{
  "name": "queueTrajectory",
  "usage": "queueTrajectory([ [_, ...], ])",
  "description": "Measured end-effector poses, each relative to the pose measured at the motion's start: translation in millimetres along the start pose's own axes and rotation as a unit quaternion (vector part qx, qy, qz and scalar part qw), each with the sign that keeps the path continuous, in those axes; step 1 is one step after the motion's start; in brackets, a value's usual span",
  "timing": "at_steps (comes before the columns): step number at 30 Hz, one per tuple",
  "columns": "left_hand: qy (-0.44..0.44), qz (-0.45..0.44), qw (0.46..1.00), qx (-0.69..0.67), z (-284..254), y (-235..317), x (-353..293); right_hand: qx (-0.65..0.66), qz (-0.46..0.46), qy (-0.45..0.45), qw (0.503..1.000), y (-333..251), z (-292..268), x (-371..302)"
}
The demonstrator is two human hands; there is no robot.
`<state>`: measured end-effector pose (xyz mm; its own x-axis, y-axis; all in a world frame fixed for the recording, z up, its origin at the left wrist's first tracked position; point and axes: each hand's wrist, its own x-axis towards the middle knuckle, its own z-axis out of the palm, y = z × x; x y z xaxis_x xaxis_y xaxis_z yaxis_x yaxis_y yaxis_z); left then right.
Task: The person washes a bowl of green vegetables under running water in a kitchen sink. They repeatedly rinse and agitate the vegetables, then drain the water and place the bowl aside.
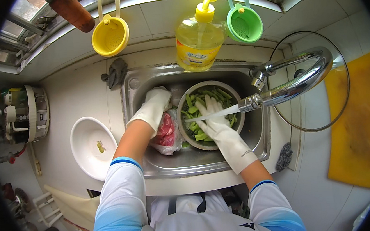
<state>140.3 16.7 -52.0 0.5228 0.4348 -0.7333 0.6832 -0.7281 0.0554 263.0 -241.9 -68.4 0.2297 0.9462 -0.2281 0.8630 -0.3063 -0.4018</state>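
Both hands wear white rubber gloves. My right hand (pixel 214 118) lies with fingers spread over cut flat green beans (pixel 202 136) in a round metal bowl (pixel 188 140) in the sink (pixel 163 168). From the tap (pixel 299 83) a stream of water (pixel 224 112) runs across the right glove into the bowl. My left hand (pixel 156 104) is lowered into the sink left of the bowl, beside a clear plastic bag of red raw meat (pixel 166 132). The left fingers point down and away, so their grip is hidden.
A white bowl (pixel 80 146) with a small green scrap stands left of the sink. Behind it are a grey cloth (pixel 115 73) and a yellow soap pump bottle (pixel 199 48). To the right are a glass lid (pixel 346 97), a steel scourer (pixel 284 157) and a yellow board (pixel 358 131).
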Motion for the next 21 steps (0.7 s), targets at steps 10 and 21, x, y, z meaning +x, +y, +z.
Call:
queueTrajectory([
  [10,-0.096,0.067,0.990,0.076,-9.3,14.4,0.3,-0.197,-0.071,0.035,0.977,7.9,-24.3,9.2],
  [21,0.005,0.001,0.999,-0.045,10.4,-7.4,-3.5,-0.064,-0.163,-0.085,0.981,-65.7,-22.3,-42.1],
])
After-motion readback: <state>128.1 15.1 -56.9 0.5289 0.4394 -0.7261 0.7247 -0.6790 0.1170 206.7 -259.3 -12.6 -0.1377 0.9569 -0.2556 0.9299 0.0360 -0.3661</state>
